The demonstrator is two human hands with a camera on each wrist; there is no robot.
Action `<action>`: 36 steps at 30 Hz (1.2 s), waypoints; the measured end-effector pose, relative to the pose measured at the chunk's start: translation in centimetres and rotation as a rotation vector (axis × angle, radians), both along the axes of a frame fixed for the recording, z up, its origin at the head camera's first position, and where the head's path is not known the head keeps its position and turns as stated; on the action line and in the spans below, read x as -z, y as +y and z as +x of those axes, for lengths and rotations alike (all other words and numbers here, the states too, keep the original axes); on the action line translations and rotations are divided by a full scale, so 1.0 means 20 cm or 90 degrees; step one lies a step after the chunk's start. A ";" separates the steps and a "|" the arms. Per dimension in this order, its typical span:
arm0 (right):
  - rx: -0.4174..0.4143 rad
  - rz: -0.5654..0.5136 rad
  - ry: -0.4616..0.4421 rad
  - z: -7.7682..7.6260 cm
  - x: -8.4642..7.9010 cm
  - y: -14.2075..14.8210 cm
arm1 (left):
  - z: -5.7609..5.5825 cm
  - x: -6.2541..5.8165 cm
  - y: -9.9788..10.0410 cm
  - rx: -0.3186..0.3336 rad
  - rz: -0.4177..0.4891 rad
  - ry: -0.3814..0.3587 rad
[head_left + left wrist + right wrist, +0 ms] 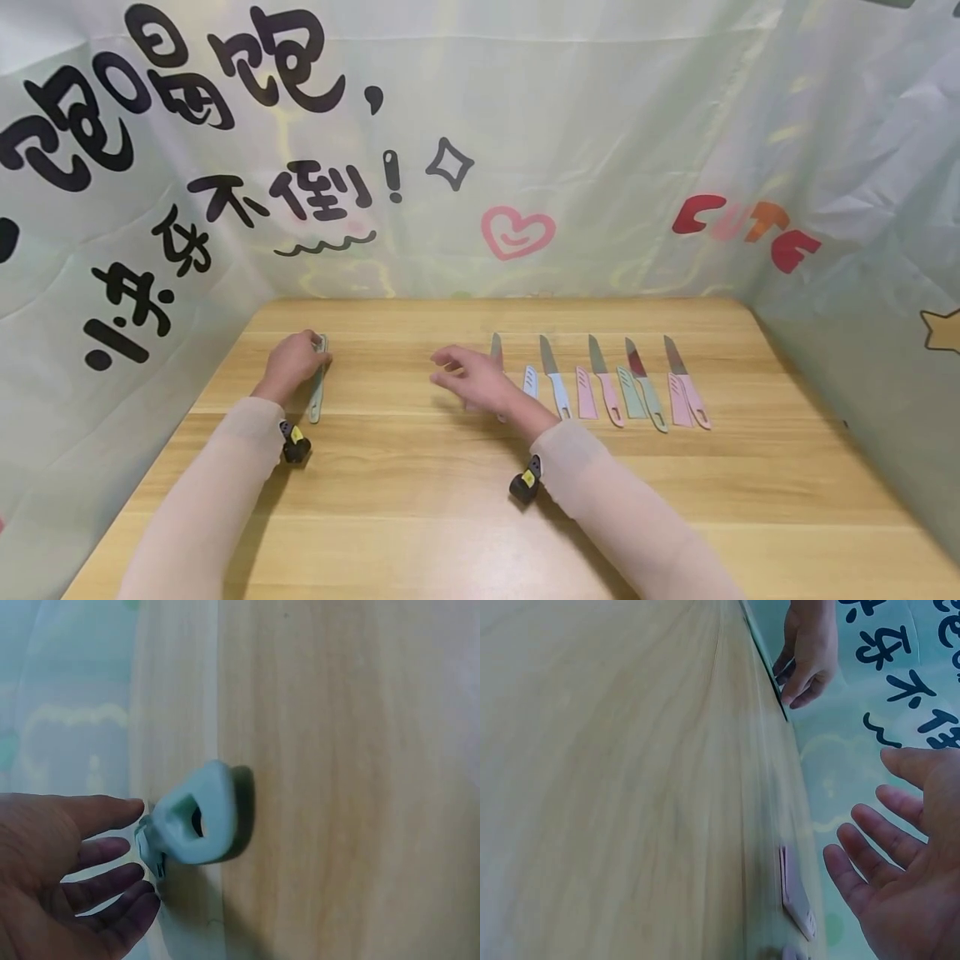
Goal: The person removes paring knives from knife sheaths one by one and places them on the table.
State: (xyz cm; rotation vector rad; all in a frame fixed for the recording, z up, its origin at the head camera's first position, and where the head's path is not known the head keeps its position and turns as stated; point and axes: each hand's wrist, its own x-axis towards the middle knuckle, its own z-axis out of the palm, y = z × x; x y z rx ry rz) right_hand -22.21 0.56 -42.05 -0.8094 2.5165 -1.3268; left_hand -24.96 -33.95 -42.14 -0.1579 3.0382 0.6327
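On the left of the table lies a pale green knife (317, 400) in its slotted sheath, the handle with its oblong hole pointing toward me. My left hand (294, 365) pinches its far part, thumb on one side and fingers on the other; the left wrist view has the green handle (214, 817) just beyond the fingertips. My right hand (476, 379) hovers with spread, relaxed fingers and holds nothing. It partly covers the leftmost knife (496, 344) of a row. In the right wrist view, a pink sheath (796, 896) lies below that hand.
Right of my right hand, bare-bladed knives lie beside separate sheaths: a blue knife (558, 392), a pink knife (609, 396), a green knife (651, 400) and another pink knife (696, 400). A printed cloth (600, 125) hangs around the wooden table (420, 475).
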 end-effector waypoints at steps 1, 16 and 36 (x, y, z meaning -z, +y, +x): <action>0.000 -0.003 -0.005 0.00 0.00 -0.01 | 0.00 0.00 0.00 -0.002 -0.001 -0.001; -0.019 0.010 0.006 0.00 0.02 -0.10 | 0.00 -0.06 0.02 -0.010 -0.017 -0.032; -0.025 0.064 0.014 0.02 0.04 -0.15 | 0.02 -0.06 -0.08 0.014 0.202 -0.079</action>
